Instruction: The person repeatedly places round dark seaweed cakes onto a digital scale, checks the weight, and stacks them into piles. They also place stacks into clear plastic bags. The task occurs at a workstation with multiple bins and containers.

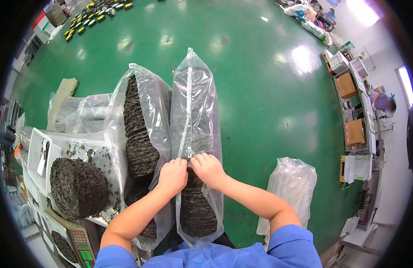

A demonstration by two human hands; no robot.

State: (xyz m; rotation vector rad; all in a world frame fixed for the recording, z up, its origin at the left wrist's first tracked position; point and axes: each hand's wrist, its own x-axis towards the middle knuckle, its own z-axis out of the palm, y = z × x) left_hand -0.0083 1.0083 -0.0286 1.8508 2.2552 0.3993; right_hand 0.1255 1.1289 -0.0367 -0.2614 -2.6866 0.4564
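A long clear plastic bag (pixel 201 96) lies lengthwise in front of me. Its near part shows a dark, crinkled stack (pixel 197 212) that resembles dried seaweed. My left hand (pixel 173 176) is closed on the bag's plastic at the middle. Close beside it, my right hand (pixel 208 170) grips the same plastic, fingers curled; their fingertips are partly hidden. Along the left side lies a second clear bag (pixel 155 105) with similar dark stacks (pixel 137 138) in it. Further left, a round dark stack (pixel 77 190) rests by a scale (pixel 77 236) with a keypad.
Dark crumbs litter a white surface (pixel 101 154) beside a white tray (pixel 36 149). A flattened clear bag (pixel 292 181) lies on the right. Shelving with cardboard boxes (pixel 346 85) and a person (pixel 383 102) are along the right wall. Yellow-and-black items (pixel 92 20) lie on the green floor at far left.
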